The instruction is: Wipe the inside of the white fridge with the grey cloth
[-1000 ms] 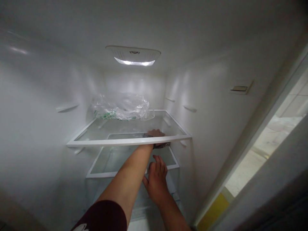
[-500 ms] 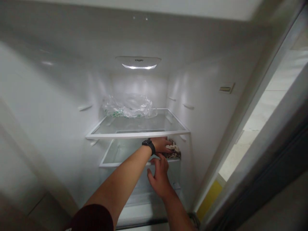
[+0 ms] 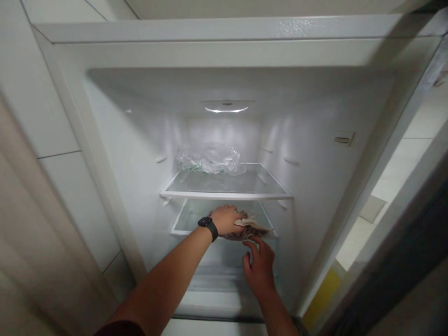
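Note:
Inside a fridge, my left hand (image 3: 227, 221), with a dark watch (image 3: 207, 227) on the wrist, is closed on a crumpled patterned cloth (image 3: 255, 227). It presses the cloth onto the front part of the lower glass shelf (image 3: 192, 215). The cloth bunches out on the right side of the fingers, and its folds hide part of the shelf's front edge. Just below the cloth's right side is my right hand (image 3: 262, 268), its fingers bent and apart with nothing in them. Whether its fingertips touch the cloth or shelf edge, I cannot tell.
A clear plastic bag (image 3: 210, 159) with green print lies on the upper glass shelf (image 3: 227, 185), whose front edge sits above my left hand. A lamp (image 3: 227, 106) is at the top. The fridge walls (image 3: 315, 182) flank both arms, and the open door (image 3: 392, 219) is on the right.
My left hand has drawn the cloth from the shelf's right side toward its front edge. My right hand has shifted slightly back from the shelf. The view has pulled back, showing the fridge's top frame.

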Demonstrator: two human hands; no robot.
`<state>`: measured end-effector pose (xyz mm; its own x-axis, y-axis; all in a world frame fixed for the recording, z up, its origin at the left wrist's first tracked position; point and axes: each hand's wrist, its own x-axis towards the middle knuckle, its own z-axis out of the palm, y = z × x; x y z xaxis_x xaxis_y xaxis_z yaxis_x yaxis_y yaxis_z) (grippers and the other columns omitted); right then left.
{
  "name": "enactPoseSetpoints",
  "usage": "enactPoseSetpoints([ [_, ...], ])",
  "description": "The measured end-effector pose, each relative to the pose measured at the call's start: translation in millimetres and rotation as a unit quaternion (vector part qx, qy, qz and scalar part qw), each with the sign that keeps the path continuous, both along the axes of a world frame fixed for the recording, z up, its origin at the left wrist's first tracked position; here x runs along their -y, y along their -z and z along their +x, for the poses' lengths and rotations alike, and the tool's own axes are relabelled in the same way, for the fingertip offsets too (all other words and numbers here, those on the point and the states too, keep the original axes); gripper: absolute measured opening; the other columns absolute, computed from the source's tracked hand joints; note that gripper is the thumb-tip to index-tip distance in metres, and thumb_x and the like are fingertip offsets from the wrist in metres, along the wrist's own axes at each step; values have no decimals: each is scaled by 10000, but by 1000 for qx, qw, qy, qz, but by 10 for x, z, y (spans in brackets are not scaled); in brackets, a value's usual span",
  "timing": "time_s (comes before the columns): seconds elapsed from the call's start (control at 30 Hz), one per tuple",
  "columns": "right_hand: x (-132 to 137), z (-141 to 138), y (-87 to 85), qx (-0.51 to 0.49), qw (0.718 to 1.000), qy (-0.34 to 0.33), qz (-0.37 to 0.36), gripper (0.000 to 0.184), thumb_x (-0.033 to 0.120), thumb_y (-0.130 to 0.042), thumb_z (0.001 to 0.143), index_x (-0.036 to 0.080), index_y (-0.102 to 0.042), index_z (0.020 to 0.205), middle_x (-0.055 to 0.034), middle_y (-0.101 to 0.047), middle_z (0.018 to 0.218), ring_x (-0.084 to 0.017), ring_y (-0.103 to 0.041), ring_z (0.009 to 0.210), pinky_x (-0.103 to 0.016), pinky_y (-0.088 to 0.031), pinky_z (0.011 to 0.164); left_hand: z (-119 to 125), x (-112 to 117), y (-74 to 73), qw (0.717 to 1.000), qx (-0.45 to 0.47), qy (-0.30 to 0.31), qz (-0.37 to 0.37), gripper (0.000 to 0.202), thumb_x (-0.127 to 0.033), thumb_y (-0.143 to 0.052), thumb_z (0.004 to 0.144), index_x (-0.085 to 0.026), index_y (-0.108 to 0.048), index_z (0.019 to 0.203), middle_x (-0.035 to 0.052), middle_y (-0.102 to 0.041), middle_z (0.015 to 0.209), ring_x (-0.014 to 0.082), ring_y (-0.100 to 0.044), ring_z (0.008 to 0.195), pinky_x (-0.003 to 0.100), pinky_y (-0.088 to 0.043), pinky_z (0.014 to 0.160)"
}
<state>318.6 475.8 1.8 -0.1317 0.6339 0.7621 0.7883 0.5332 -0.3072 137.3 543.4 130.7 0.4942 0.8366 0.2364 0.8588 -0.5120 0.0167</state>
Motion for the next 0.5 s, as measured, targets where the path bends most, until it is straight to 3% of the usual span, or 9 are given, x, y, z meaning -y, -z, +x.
enactPoseSetpoints([
  [0.27,-239,-128,-141,20,997,46,-59,439,195,-453,923,189,-574,1345,-145,-598,1434,-284,-547,1318,-502,-394,1052,-944,519,114,978,20,-206,35,490,-722,-465,924,-395,-703,1200,92,-669,1084,313,-624,1046,418,-509,864],
  [0.37,-220,-218,-119,52,993,76,-71,500,219,-424,949,205,-513,1441,-139,-521,1549,-284,-439,1458,-526,-352,1074,-1121,517,128,967,20,-250,41,552,-720,-405,946,-379,-656,1300,109,-676,1127,322,-623,1066,411,-515,843],
  [0.5,-174,-277,-87,99,987,96,-77,493,259,-421,966,240,-535,1446,-121,-402,1644,-296,-312,1543,-539,-324,1081,-1191,320,133,959,20,-281,36,606,-733,-356,951,-388,-587,1393,111,-675,1228,335,-625,1101,417,-519,835],
])
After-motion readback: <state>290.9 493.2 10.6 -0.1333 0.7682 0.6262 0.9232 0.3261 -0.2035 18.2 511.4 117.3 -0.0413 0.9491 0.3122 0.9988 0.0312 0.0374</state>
